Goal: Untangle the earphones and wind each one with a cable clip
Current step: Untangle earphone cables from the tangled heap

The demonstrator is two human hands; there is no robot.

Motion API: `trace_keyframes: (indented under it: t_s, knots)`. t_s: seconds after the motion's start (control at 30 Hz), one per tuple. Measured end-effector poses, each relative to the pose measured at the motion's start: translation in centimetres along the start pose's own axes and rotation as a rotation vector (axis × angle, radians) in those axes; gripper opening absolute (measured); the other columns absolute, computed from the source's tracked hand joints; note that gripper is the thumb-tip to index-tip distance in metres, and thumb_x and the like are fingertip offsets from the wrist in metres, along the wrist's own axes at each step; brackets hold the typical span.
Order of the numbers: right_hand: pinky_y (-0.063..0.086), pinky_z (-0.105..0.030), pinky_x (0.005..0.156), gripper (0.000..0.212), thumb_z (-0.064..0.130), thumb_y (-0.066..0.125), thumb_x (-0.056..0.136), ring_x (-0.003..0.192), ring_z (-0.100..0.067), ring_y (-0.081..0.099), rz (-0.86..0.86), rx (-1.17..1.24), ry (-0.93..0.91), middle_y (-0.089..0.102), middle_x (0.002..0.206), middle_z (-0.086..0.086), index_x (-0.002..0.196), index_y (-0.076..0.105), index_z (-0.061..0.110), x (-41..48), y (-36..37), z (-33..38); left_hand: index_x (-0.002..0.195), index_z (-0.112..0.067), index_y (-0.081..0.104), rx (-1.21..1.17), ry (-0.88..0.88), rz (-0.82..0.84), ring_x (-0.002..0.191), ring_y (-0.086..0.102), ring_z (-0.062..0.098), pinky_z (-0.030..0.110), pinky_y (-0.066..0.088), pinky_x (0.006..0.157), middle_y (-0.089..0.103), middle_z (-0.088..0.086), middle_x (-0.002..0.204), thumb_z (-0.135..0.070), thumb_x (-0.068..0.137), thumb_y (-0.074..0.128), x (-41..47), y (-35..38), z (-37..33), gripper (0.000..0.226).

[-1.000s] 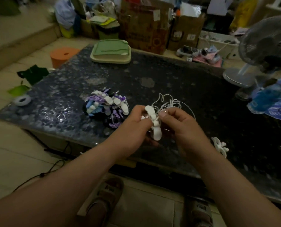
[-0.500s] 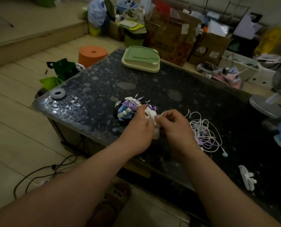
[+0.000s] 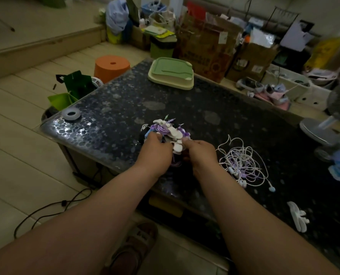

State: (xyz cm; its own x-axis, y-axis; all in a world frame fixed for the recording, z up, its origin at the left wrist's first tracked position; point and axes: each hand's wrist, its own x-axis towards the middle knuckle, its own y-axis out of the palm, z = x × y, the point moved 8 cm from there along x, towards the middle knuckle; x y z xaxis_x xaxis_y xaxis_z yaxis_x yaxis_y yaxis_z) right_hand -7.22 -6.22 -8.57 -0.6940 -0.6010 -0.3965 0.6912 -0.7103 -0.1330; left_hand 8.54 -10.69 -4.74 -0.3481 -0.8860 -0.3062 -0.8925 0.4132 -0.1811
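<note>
- Hands meet at the middle of the frame, low over the tabletop (image 3: 185,100). The right hand (image 3: 200,153) has its grip clamped on a white clip (image 3: 177,146), thumb and fingers pinching its right side.
- The left hand (image 3: 155,150) curls its fingers at the clip's other side. I cannot tell whether that grip is on the clip or on the pile under it.
- The pile (image 3: 166,129) of wound earphones, purple, blue and white, lies touching the hands on their far side.
- The tangle (image 3: 242,163) of loose earphones lies just right of the right hand, and neither hand touches it. A spare clip (image 3: 299,217) lies well apart at lower right, toward the near edge.
- Risks, as I judge them:
  - Pushing the clip into the pile could snag cords already wound and pull one loose.
  - A wrist swept rightward could drag the tangle tighter.
  - A forearm could knock the spare clip to the floor (image 3: 26,155).
</note>
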Motion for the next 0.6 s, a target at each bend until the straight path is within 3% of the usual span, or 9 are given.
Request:
trace_keyframes:
  t_s: [0.07,0.13,0.17,0.23,0.33,0.43,0.6]
  knots:
    - [0.053,-0.026,0.053,0.017,0.018,0.074,0.096,0.064,-0.019,0.070,0.031,-0.008,-0.021,0.076,0.078,-0.010,0.083,0.073,0.008,-0.3,0.2,0.2,0.111,-0.022,0.050,-0.042,-0.007,-0.029,0.086,0.055,0.022,0.037,0.046,0.074,0.060,0.011,0.099,-0.011,0.102,0.048,0.1,0.0,0.2,0.015]
    - [0.054,-0.030,0.058,0.018,0.020,0.074,0.096,0.067,-0.017,0.069,0.028,-0.118,-0.078,0.076,0.078,-0.006,0.078,0.074,0.016,-0.4,-0.2,0.4,0.090,-0.029,0.046,-0.053,0.011,-0.061,0.080,0.051,0.023,0.037,0.042,0.068,0.057,0.011,0.092,-0.009,0.100,0.047,0.4,-0.1,0.3,0.022]
    - [0.056,-0.034,0.064,0.017,0.021,0.073,0.095,0.071,-0.018,0.070,0.011,-0.172,-0.102,0.076,0.081,-0.005,0.078,0.075,0.018,-0.4,-0.7,0.4,0.088,-0.030,0.045,-0.047,0.030,-0.075,0.078,0.051,0.022,0.035,0.041,0.066,0.057,0.008,0.091,-0.009,0.100,0.047,0.3,-0.1,0.0,0.024]
    - [0.058,-0.037,0.069,0.011,0.019,0.070,0.096,0.075,-0.018,0.069,-0.003,-0.167,-0.109,0.075,0.085,-0.007,0.086,0.074,0.020,-0.5,-1.7,0.1,0.102,-0.027,0.050,-0.006,0.072,-0.106,0.079,0.056,0.017,0.031,0.044,0.065,0.058,-0.003,0.096,-0.012,0.102,0.047,0.0,-0.3,-0.6,0.016]
    - [0.056,-0.029,0.065,0.006,0.017,0.065,0.100,0.074,-0.017,0.066,0.024,-0.053,-0.088,0.072,0.088,-0.010,0.098,0.070,0.014,-1.4,-3.6,0.1,0.119,-0.022,0.054,0.009,0.156,-0.143,0.079,0.054,0.004,0.020,0.043,0.062,0.056,-0.010,0.095,-0.012,0.104,0.047,-0.5,0.5,-2.0,0.020]
    - [0.059,-0.032,0.073,0.009,0.021,0.063,0.102,0.081,-0.018,0.069,0.043,-0.042,-0.102,0.074,0.092,-0.008,0.102,0.071,0.016,-2.5,-6.5,0.8,0.120,-0.021,0.057,-0.001,0.193,-0.087,0.076,0.058,0.008,0.023,0.042,0.058,0.062,-0.006,0.095,-0.014,0.105,0.049,-1.1,3.1,-3.0,0.019]
    - [0.055,-0.025,0.059,0.010,0.017,0.064,0.101,0.070,-0.013,0.066,-0.054,-0.004,-0.185,0.073,0.082,-0.004,0.096,0.072,0.014,-3.3,-14.9,2.1,0.112,-0.022,0.065,0.119,0.256,0.097,0.075,0.063,0.014,0.025,0.046,0.059,0.067,0.003,0.094,-0.016,0.102,0.056,-2.1,10.0,-4.4,0.015]
